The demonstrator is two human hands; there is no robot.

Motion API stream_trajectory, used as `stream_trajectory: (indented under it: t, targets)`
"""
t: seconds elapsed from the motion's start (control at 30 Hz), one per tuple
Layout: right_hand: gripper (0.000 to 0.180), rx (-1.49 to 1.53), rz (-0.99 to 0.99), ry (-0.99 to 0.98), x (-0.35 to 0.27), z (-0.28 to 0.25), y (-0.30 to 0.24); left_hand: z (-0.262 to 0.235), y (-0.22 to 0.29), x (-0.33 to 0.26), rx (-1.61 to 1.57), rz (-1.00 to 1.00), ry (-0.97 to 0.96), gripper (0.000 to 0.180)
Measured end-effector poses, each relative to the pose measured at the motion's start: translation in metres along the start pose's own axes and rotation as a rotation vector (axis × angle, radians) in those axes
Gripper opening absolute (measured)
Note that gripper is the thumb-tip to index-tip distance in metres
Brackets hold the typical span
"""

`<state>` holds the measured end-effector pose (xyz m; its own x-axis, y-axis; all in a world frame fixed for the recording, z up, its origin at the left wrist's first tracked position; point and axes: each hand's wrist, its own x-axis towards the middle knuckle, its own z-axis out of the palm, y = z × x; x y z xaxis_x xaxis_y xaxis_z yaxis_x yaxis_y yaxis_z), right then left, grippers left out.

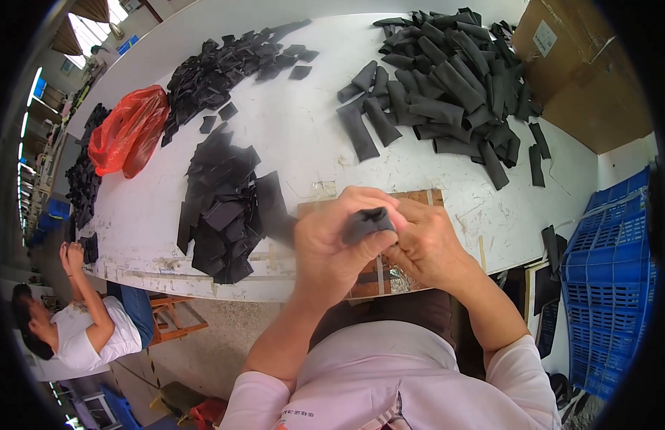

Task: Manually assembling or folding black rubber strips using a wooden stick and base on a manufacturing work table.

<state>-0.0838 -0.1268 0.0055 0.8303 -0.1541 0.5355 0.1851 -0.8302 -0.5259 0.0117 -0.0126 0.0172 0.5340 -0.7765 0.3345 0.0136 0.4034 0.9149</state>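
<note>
Both my hands meet over the front edge of the white table [289,122]. My left hand [321,247] is wrapped round a rolled black fabric tube [368,223], its open end facing up toward me. My right hand [434,247] presses against the left, its fingers curled in at the tube's side; what those fingertips grip is hidden. Under my hands lies a brown wooden board [425,197]. Left of them is a heap of flat black fabric pieces [225,208], one dark piece reaching close to my left hand.
Many black tubes [447,86] are piled at the far right, before a cardboard box [583,79]. More black scraps [210,72] and a red plastic bag [132,129] lie far left. Blue crates [608,279] stand at right. Another person [96,322] sits at left.
</note>
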Motion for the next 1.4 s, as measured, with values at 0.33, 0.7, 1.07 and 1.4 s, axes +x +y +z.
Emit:
stream_trajectory:
  t: [0.33,0.7,1.07,1.4]
  targets:
    - [0.011,0.24,0.054,0.014,-0.023,0.03,0.023,-0.001,-0.006,0.006,0.363,-0.026,-0.162,0.015]
    - [0.012,0.227,0.014,0.021,-0.033,0.036,0.023,-0.003,-0.005,0.008,0.391,-0.012,-0.226,0.021]
    - [0.015,0.165,0.229,-0.171,-0.015,0.011,0.007,0.008,-0.003,-0.009,0.2,0.117,0.186,0.014]
    - [0.021,0.054,0.107,-0.122,-0.002,-0.001,-0.001,0.003,-0.002,-0.012,-0.165,0.17,0.266,0.016]
